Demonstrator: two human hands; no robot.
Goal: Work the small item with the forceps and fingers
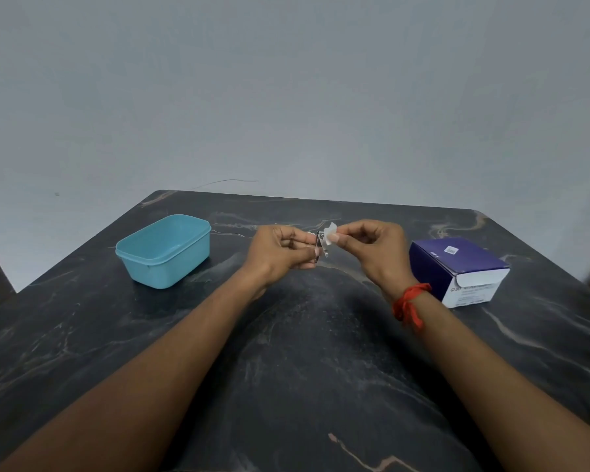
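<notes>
**benchwatcher:** Nail clipper (pixel 321 246), by the look of it, though it's tiny and half hidden so I wouldn't swear to it. Biggest thing first: dark marble-pattern table (pixel 304 369) with pale veins. Near its far left corner sits an open blue plastic tub (pixel 164 250), can't see anything inside from where I'm standing. Toward the right edge there's a purple-and-white cardboard box (pixel 460 267), closed. Both are well apart from the hands.

**tinkerlou:** So where's the metal piece exactly?

**benchwatcher:** Held up above the table's far middle, between tub and box, not resting on anything. Left hand (pixel 280 253) has its fingers curled round the lower end, gripping it. Right hand (pixel 372 247), the one with the orange thread (pixel 410 303) tied at the wrist, pinches a small white wipe or pad (pixel 330 230) between thumb and fingertip, and that pad touches the top of the metal.

**tinkerlou:** Easy to fumble?

**benchwatcher:** I'd guess so. Light, stiff, smooth steel, probably slippery, more so if the pad is damp. Best held by the flat sides of the body, away from the cutting end. The pad's soft and floppy, so a fingertip pinch is about all it takes.
</notes>
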